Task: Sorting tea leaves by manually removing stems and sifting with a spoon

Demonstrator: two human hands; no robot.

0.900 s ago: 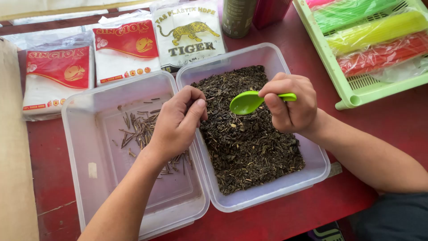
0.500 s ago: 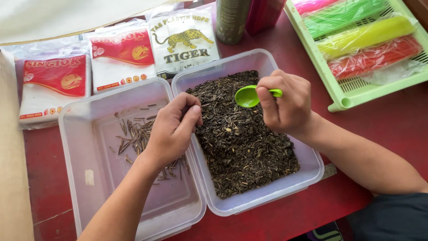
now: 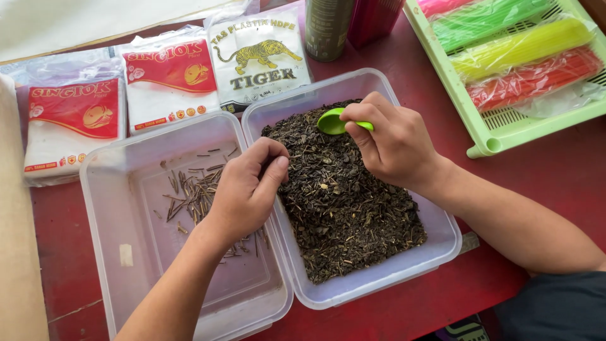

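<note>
Left hand (image 3: 249,189) pinched shut over rim between clear plastic tubs, pale twigs (image 3: 196,192) scattered beneath; right hand (image 3: 394,145) clamped on glossy green scoop (image 3: 334,121) above dark, crumbly dried leaves (image 3: 344,196) heaped in right tub (image 3: 442,237) on red worktop (image 3: 549,170).

Table (image 3: 555,170): dark red, bare at right.
Middle: two clear tubs (image 3: 189,252) side by side.
Behind the tubs: three plastic packets (image 3: 167,79), dark can (image 3: 328,28).
Right of the can: green tray (image 3: 454,88).
</note>
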